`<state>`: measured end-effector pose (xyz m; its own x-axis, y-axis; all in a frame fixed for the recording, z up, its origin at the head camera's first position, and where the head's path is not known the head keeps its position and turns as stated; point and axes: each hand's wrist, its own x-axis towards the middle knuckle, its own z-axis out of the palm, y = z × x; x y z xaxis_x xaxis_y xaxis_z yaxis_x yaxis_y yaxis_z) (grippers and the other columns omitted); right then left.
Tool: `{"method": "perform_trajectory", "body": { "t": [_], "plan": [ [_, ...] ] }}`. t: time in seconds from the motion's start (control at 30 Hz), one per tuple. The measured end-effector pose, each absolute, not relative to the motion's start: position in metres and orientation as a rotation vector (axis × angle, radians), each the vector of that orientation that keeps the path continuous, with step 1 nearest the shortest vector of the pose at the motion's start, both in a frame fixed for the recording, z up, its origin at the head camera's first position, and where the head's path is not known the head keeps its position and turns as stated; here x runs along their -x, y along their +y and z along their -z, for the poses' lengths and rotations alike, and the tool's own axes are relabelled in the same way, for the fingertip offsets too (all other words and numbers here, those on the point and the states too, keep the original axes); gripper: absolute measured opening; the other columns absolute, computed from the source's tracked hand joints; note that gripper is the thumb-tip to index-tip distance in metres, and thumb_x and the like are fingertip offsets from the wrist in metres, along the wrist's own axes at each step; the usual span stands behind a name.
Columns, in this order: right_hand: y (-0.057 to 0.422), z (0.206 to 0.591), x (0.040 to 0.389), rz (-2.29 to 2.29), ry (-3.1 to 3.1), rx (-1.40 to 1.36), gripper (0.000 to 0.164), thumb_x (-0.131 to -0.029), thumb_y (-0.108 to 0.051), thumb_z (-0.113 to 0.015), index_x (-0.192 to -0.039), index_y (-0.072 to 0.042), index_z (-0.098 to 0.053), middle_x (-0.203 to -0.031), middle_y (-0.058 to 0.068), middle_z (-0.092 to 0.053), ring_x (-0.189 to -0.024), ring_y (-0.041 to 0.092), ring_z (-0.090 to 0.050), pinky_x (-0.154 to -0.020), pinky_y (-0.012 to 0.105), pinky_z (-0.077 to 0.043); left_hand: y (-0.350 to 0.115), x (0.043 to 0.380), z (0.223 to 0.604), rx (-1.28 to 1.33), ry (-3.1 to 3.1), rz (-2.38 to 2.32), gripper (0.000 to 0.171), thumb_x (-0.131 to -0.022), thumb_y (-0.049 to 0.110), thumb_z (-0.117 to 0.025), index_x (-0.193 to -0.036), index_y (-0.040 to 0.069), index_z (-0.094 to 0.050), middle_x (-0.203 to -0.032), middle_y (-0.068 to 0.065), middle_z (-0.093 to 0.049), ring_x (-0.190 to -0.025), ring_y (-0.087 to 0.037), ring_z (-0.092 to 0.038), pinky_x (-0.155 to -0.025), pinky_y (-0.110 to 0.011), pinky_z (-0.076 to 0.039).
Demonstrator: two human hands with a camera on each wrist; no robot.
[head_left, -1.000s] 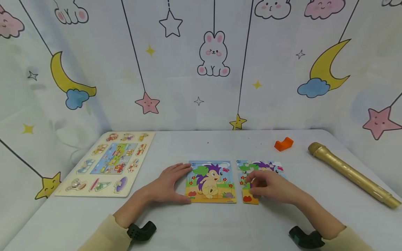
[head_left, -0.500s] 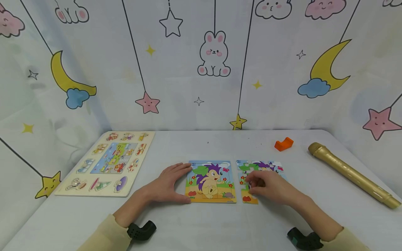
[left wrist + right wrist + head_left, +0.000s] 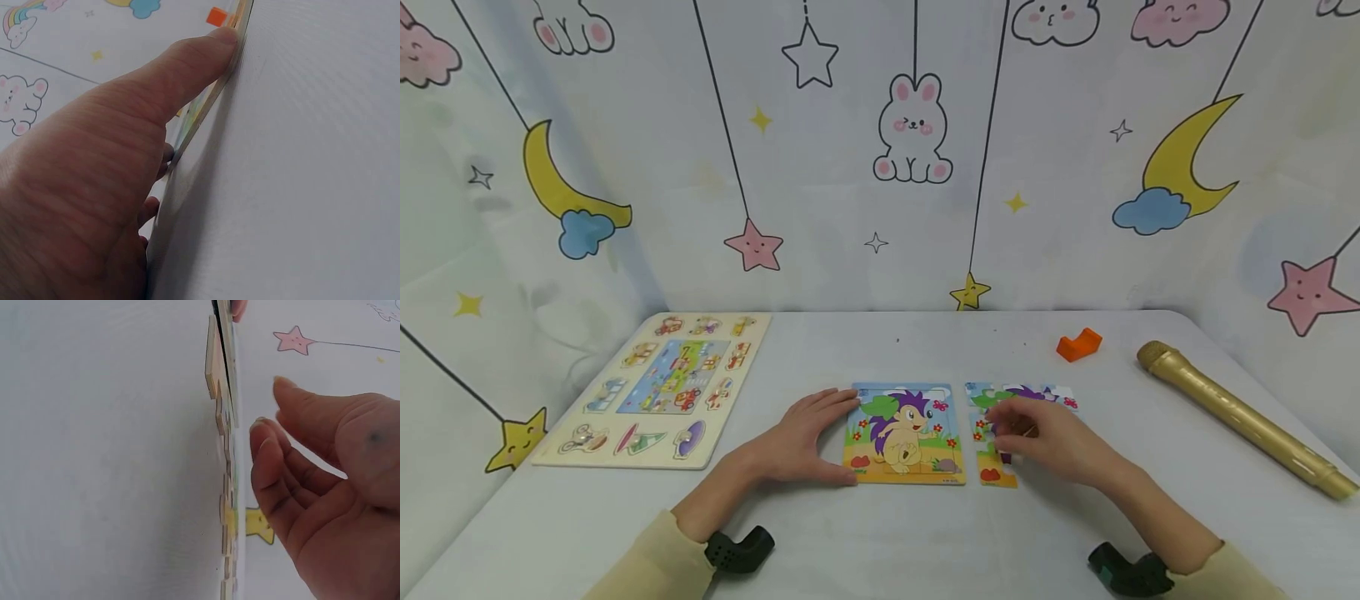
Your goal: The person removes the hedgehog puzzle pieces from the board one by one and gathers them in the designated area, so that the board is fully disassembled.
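Observation:
In the head view, a square hedgehog picture board (image 3: 905,433) lies flat on the table. My left hand (image 3: 797,437) rests along its left side, thumb at the lower corner and fingertips at the upper one. The left wrist view shows that thumb (image 3: 200,59) against the board's edge. To the right lie interlocked jigsaw pieces (image 3: 997,476) with a partial hedgehog picture, part of it hidden by my right hand (image 3: 1056,437). That hand hovers over the pieces with bent fingers. In the right wrist view its thumb and fingertips stand apart, with nothing seen between them.
A wooden peg puzzle (image 3: 722,421) lies at the left of the white table. Behind the jigsaw pieces sits an orange block (image 3: 1078,344). A gold microphone (image 3: 1240,417) lies slanted at the right, and a cartoon-print backdrop (image 3: 820,167) hangs behind the table.
My right hand has lifted slightly over the jigsaw pieces, and its fingers have shifted a little, baring a purple patch. The left hand and the board stay where they were.

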<state>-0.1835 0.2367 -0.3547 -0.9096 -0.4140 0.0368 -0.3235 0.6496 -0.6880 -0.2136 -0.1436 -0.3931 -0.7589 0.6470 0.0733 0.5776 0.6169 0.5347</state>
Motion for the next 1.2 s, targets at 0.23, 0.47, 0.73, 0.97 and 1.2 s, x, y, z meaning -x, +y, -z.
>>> {"method": "perform_trajectory", "body": {
  "t": [0.23,0.47,0.73,0.97,1.2],
  "plan": [
    [0.225,0.351,0.185,1.165,2.703,0.659,0.028,-0.094,-0.023,-0.074,-0.118,-0.009,-0.068,-0.097,-0.003,-0.065,-0.090,0.018,-0.063,-0.074,0.026,-0.057,-0.143,0.214,0.393,-1.041,2.715,-0.833,0.099,-0.079,0.055,-0.080,-0.155,0.007,-0.039,-0.162,-0.007,-0.032,-0.150,-0.036,-0.019,-0.118,-0.061,-0.014],
    [0.196,0.347,0.191,1.204,2.641,0.710,0.032,-0.094,-0.023,-0.074,-0.121,-0.008,-0.066,-0.100,-0.002,-0.065,-0.090,0.017,-0.063,-0.075,0.027,-0.056,-0.143,0.214,0.393,-1.050,2.716,-0.830,0.099,-0.079,0.056,-0.080,-0.155,0.007,-0.039,-0.162,-0.006,-0.032,-0.150,-0.035,-0.019,-0.118,-0.061,-0.015],
    [0.157,0.350,0.198,1.195,2.533,0.725,0.035,-0.093,-0.024,-0.075,-0.122,-0.007,-0.066,-0.101,-0.002,-0.064,-0.087,0.016,-0.064,-0.074,0.027,-0.057,-0.143,0.214,0.393,-1.050,2.715,-0.825,0.098,-0.079,0.055,-0.080,-0.155,0.007,-0.040,-0.162,-0.006,-0.032,-0.150,-0.035,-0.019,-0.118,-0.061,-0.015],
    [0.141,0.356,0.198,1.120,2.512,0.735,0.034,-0.093,-0.024,-0.075,-0.121,-0.008,-0.066,-0.099,-0.003,-0.063,-0.084,0.014,-0.062,-0.072,0.027,-0.055,-0.144,0.214,0.392,-1.043,2.705,-0.838,0.098,-0.079,0.055,-0.080,-0.155,0.007,-0.040,-0.162,-0.007,-0.032,-0.150,-0.035,-0.018,-0.118,-0.061,-0.015],
    [0.141,0.358,0.197,1.063,2.517,0.710,0.031,-0.092,-0.023,-0.076,-0.118,-0.009,-0.066,-0.096,-0.004,-0.063,-0.082,0.016,-0.059,-0.073,0.027,-0.053,-0.143,0.213,0.390,-1.045,2.706,-0.833,0.098,-0.079,0.054,-0.080,-0.155,0.007,-0.039,-0.162,-0.007,-0.032,-0.150,-0.035,-0.018,-0.118,-0.061,-0.015]
  ]
}}
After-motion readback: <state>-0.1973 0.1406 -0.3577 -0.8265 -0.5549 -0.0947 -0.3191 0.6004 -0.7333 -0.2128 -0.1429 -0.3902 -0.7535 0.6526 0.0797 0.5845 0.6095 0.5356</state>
